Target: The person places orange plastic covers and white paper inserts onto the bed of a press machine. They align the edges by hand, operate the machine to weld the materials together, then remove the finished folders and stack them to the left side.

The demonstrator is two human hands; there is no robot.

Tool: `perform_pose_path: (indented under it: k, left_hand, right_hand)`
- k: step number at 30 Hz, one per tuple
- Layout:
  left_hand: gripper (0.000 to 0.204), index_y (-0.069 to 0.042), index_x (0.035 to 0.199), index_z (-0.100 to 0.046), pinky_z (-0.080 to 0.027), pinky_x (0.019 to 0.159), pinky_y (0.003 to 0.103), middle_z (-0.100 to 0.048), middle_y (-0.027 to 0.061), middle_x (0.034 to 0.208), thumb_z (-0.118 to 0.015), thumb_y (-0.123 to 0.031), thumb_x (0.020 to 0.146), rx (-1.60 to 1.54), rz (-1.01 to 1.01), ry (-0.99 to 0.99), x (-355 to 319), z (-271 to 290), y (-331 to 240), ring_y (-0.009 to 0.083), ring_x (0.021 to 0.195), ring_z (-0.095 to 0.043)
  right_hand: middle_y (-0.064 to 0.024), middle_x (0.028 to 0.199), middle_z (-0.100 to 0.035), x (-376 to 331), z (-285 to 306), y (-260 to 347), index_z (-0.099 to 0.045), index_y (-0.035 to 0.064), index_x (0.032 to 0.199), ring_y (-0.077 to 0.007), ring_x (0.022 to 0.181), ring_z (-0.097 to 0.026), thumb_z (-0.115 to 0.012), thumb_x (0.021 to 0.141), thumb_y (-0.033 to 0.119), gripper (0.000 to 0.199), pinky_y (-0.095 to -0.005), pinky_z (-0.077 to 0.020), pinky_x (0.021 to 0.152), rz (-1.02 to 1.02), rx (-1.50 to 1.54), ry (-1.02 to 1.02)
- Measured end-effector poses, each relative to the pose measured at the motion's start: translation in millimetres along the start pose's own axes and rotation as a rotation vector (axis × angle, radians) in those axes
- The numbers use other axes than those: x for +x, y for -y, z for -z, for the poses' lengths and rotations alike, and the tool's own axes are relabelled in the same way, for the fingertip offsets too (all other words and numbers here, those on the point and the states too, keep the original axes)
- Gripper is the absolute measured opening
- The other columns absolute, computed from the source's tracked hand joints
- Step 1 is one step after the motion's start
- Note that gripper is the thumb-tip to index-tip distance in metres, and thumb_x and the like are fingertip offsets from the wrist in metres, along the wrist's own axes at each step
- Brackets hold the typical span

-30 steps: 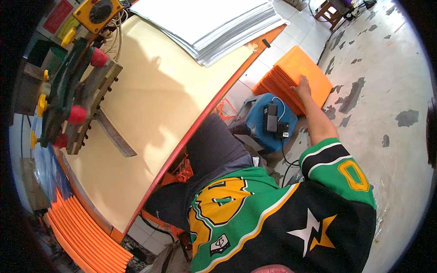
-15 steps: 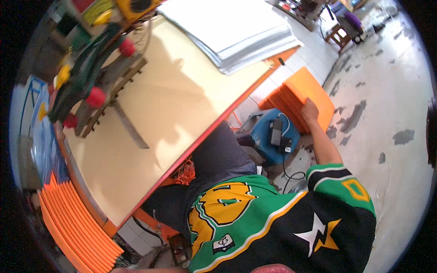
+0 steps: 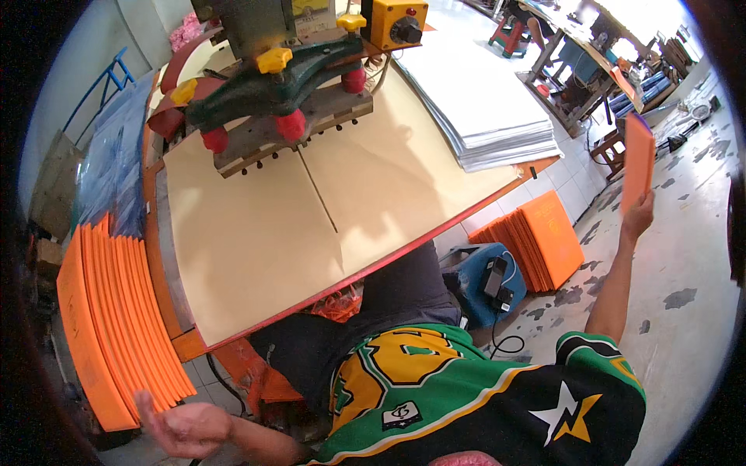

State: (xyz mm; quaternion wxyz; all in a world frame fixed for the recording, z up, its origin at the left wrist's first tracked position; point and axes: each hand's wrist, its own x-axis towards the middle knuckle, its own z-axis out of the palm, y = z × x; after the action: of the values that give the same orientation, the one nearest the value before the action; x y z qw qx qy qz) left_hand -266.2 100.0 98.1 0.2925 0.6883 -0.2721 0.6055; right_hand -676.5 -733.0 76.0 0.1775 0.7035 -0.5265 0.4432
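Observation:
My right hand (image 3: 639, 215) is raised at the right and grips a flat orange sheet (image 3: 637, 159) by its lower edge, holding it upright in the air. Below it a stack of orange sheets (image 3: 544, 241) leans on the floor beside a blue foot pedal box (image 3: 486, 283). My left hand (image 3: 183, 426) is at the lower left, palm up with fingers apart and nothing in it, just below a fanned row of orange sheets (image 3: 109, 311) standing on edge.
A work table with a tan top (image 3: 256, 225) and orange edge stands in front of me. A green press machine (image 3: 272, 85) with red and yellow knobs sits at its far side. A pile of white sheets (image 3: 474, 101) lies at the table's right. Stools and benches stand far right.
My right hand has come up off the floor stack with one orange sheet. The view has swung left and my left hand has come into sight by the fanned sheets.

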Motion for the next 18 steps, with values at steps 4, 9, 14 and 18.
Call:
perform_pose_path:
  k: [4, 9, 14, 18]
  left_hand:
    - [0.050, 0.010, 0.121, -0.060, -0.057, 0.084, 0.047, -0.073, 0.0256, 0.102, -0.045, -0.037, 0.110, -0.568, 0.228, 0.211, -9, -32, -41, 0.0373, 0.092, -0.071]
    - [0.084, 0.008, 0.110, -0.068, -0.056, 0.075, 0.039, -0.076, 0.0217, 0.093, -0.046, -0.073, 0.102, -1.213, 0.732, 0.606, -1, -91, -126, 0.0298, 0.080, -0.073]
    - [0.104, 0.005, 0.152, -0.043, -0.053, 0.099, 0.044, -0.065, 0.0271, 0.137, -0.030, -0.084, 0.099, -1.820, 1.155, 0.988, 10, -144, -162, 0.0357, 0.124, -0.068]
    - [0.106, 0.002, 0.161, -0.034, -0.046, 0.112, 0.050, -0.054, 0.0245, 0.152, -0.023, -0.084, 0.100, -2.274, 1.395, 0.820, 15, -172, -162, 0.0359, 0.137, -0.058]
  right_hand:
    - [-0.0233, 0.125, -0.071, 39, 65, 87, -0.061, -0.0009, 0.135, -0.0417, 0.114, -0.070, -0.056, 0.109, 0.018, 0.033, -0.0486, -0.0559, 0.095, 0.283, 0.057, -0.365]
    - [-0.0190, 0.133, -0.071, 24, 139, 224, -0.063, 0.0012, 0.136, -0.0371, 0.125, -0.068, -0.055, 0.110, 0.015, 0.031, -0.0516, -0.0509, 0.111, 0.777, 0.396, -0.506]
    - [-0.0214, 0.131, -0.071, -16, 176, 286, -0.061, 0.0044, 0.130, -0.0430, 0.129, -0.065, -0.057, 0.107, 0.009, 0.024, -0.0706, -0.0421, 0.114, 1.087, 0.552, -0.353]
    - [-0.0161, 0.129, -0.072, -43, 196, 297, -0.053, 0.0100, 0.125, -0.0414, 0.133, -0.062, -0.058, 0.105, 0.007, 0.021, -0.0723, -0.0407, 0.115, 1.231, 0.643, -0.188]
